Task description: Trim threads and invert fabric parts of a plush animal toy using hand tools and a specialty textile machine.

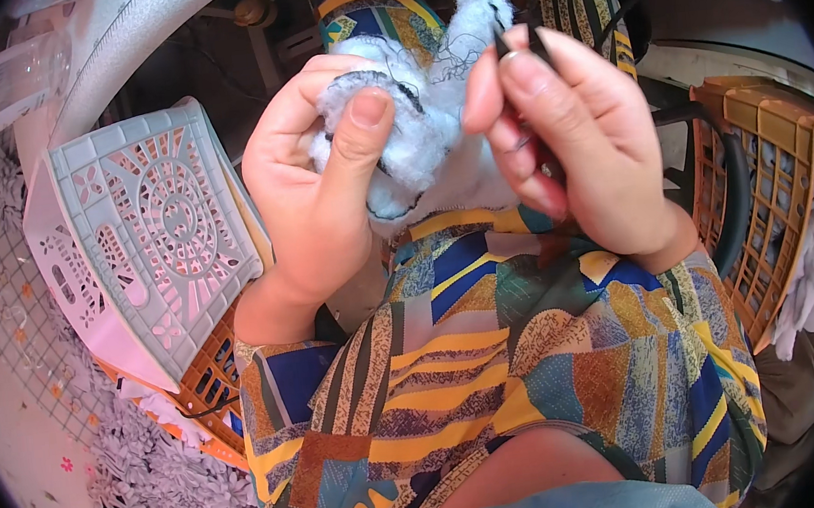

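Observation:
Fluffy pale-blue and white plush fabric (416, 145) with dark edging is bunched up above my lap. My left hand (305, 166) is closed on it, with the thumb pressed on the top fold. Fine loose dark threads (461, 53) stick out of the pile beside a raised plush end (479, 12). In my right hand (591, 128), just right of the plush, the fingers grip a slim dark pointed tool (502, 42). Its tip points up by the raised end; whether it touches the plush I cannot tell. The palm and fingers hide most of the tool, so its kind is unclear.
A grey-white openwork plastic basket (178, 217) stands tilted at my left, over an orange crate (207, 391). A brown lattice crate (763, 190) with pale fabric stands at my right, behind a dark curved bar (729, 194). Grey shaggy material (168, 473) lies lower left.

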### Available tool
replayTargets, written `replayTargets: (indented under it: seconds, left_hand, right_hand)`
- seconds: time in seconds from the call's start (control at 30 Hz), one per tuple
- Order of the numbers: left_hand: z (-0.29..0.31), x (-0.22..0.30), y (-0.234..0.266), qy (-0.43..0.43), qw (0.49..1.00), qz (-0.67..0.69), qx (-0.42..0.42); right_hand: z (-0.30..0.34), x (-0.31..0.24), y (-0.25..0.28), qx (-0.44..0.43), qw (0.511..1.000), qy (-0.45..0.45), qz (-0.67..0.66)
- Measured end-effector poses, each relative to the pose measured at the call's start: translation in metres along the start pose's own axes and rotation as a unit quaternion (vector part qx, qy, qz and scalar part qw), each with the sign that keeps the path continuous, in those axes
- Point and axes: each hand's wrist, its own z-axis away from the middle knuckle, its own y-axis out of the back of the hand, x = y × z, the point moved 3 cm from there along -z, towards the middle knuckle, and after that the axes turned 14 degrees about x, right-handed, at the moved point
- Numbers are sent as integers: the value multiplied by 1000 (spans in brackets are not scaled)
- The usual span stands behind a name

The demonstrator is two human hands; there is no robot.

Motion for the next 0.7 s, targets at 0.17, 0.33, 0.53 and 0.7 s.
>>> replayTargets:
  seconds: [0.17, 0.33, 0.53, 0.7]
  left_hand:
    - [-1, 0, -2, 3, 1000, 12, 2]
    - [0, 0, -1, -50, 998, -27, -32]
    - [-1, 0, -1, -47, 998, -20, -46]
    - [-1, -1, -2, -32, 998, -2, -44]
  right_hand:
    - [-6, 7, 3, 5, 991, 109, 75]
    - [-17, 12, 3, -1, 954, 259, 154]
    - [-15, 10, 3, -21, 987, 138, 79]
    - [-14, 14, 3, -41, 992, 121, 17]
